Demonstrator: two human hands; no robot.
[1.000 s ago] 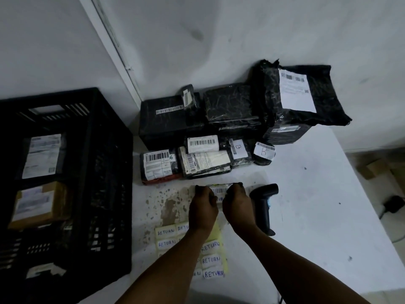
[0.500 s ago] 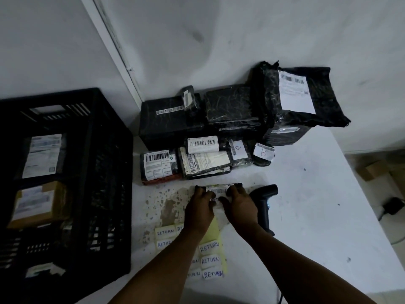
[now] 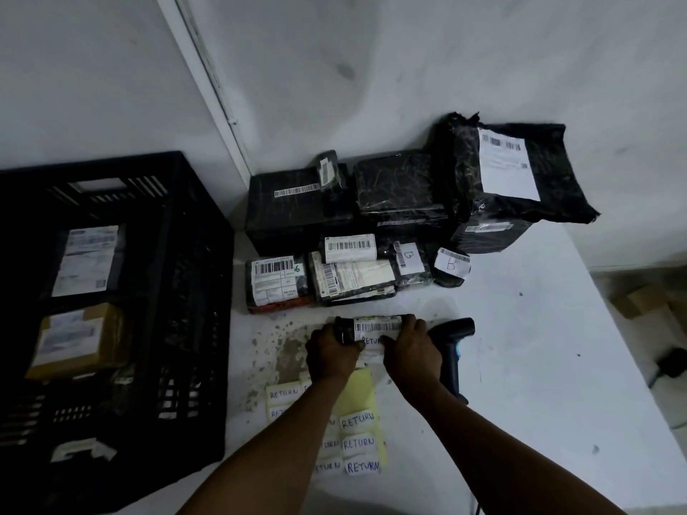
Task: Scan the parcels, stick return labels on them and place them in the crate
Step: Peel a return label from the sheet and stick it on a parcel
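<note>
Gripping small parcel (image 3: pixel 375 325) with curled left hand (image 3: pixel 332 353), right hand (image 3: pixel 410 351) pinching RETURN label (image 3: pixel 371 341) (barcode facing up)

Crate (image 3: pixel 178 291) left of parcels (image 3: pixel 353 269) (stacked)

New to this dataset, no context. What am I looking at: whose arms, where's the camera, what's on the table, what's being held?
No robot here: these are a person's two bare arms. The single picture comes from a wide-angle camera worn on the head, looking forward and down.

On the white table a pile of black-wrapped parcels with barcode stickers sits against the wall. A black barcode scanner lies just right of the hands. Nearer the person is a sheet of handwritten RETURN labels. At left stands a black crate with a few parcels already inside.

The left hand and right hand together grip one small parcel. A RETURN label shows on it between the hands, so they appear to be sticking it down.
</note>
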